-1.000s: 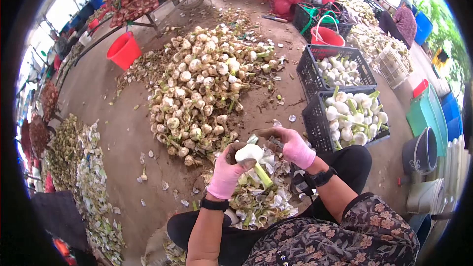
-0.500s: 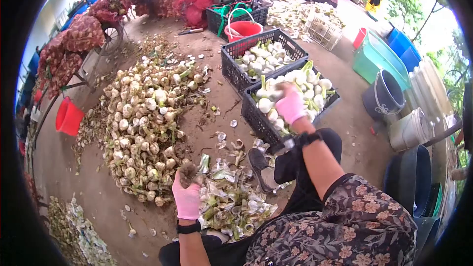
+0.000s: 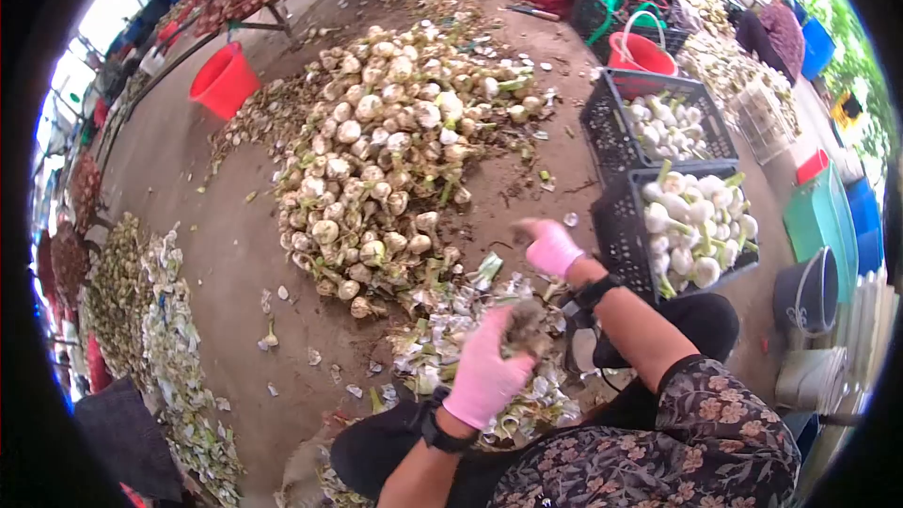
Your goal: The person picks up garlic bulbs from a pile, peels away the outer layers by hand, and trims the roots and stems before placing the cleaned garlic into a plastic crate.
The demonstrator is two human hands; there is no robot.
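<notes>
My left hand (image 3: pixel 489 367), in a pink glove with brown-soiled fingers, is over a litter of peeled skins and leaf trimmings (image 3: pixel 428 348). Its fingers are curled and blurred; what they hold, if anything, I cannot make out. My right hand (image 3: pixel 550 246), gloved alike, is stretched out between the heap and the crates, fingers extended and nothing visible in them. To the left is a large heap of soil-stained garlic bulbs (image 3: pixel 376 150) with short stems. Cleaner white garlic bulbs (image 3: pixel 696 226) fill the near black crate (image 3: pixel 625 240) on the right.
Behind it, another black crate (image 3: pixel 609 132) holds white bulbs, near a red bucket (image 3: pixel 644 56). Another red bucket (image 3: pixel 224 80) stands left of the heap. A dark bucket (image 3: pixel 804 292) and green tub (image 3: pixel 818 212) are at right. A person (image 3: pixel 776 33) sits far back.
My right hand has left the near crate and moved left toward the heap. My left hand has come away from the heap's edge to above the trimmings. The view has turned left.
</notes>
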